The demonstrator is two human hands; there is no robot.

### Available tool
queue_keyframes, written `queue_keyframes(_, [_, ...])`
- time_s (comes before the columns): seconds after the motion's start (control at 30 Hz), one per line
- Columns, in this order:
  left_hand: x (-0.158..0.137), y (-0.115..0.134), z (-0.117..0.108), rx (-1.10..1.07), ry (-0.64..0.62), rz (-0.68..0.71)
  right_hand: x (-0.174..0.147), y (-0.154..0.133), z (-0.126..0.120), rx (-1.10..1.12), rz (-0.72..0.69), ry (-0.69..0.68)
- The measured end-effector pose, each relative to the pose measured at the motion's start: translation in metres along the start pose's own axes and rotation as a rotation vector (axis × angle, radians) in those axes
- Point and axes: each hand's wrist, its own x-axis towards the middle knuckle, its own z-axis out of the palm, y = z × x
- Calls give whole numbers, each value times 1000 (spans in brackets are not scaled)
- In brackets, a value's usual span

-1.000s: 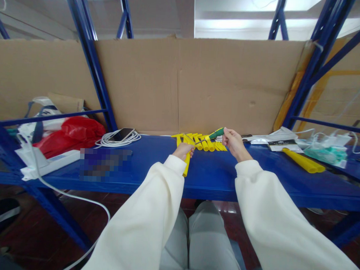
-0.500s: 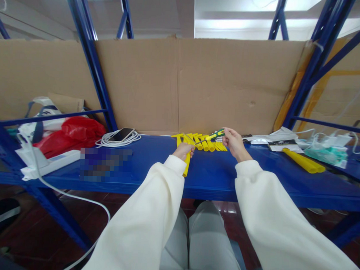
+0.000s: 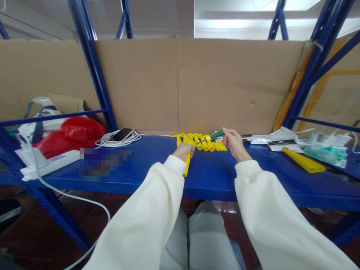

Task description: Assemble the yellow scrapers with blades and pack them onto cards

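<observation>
My left hand (image 3: 184, 151) is closed around a yellow tube-like piece (image 3: 186, 165), whose lower end sticks out below the fist. The end of my right hand's fingers pinches the handle of a green and yellow screwdriver (image 3: 217, 134). Its metal shaft slants down to the left and meets the piece at my left fist; the tip is hidden there. My right hand (image 3: 233, 144) is raised just above the blue shelf. Behind both hands lies a row of several yellow T-shaped pieces (image 3: 202, 144), side by side near the cardboard.
On the left are a phone (image 3: 123, 134) on a coiled white cable (image 3: 104, 142), a red plastic bag (image 3: 79, 132) and a white box (image 3: 59, 163). Two yellow tubes (image 3: 304, 161) lie right, beside a green plastic bag (image 3: 327, 153). A cardboard panel (image 3: 229, 85) backs the blue shelf (image 3: 264, 177).
The screwdriver handle has turned about its length in my right fingers, now showing mostly green. My left hand and the yellow piece have stayed in place.
</observation>
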Motion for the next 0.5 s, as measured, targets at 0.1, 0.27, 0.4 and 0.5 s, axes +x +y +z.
queue_keyframes(0.1, [-1,0,0,-10,5,8,1,1,-1,-9,1,3])
queue_keyframes(0.27, [0,-1,0,-11,17,15,1,1,-1,-35,-16,-3])
queue_keyframes(0.4, [1,-2,0,-5,19,14,0,-3,0,5,14,-52])
queue_keyframes(0.5, [2,-1,0,0,11,14,-1,-5,1,21,13,-80])
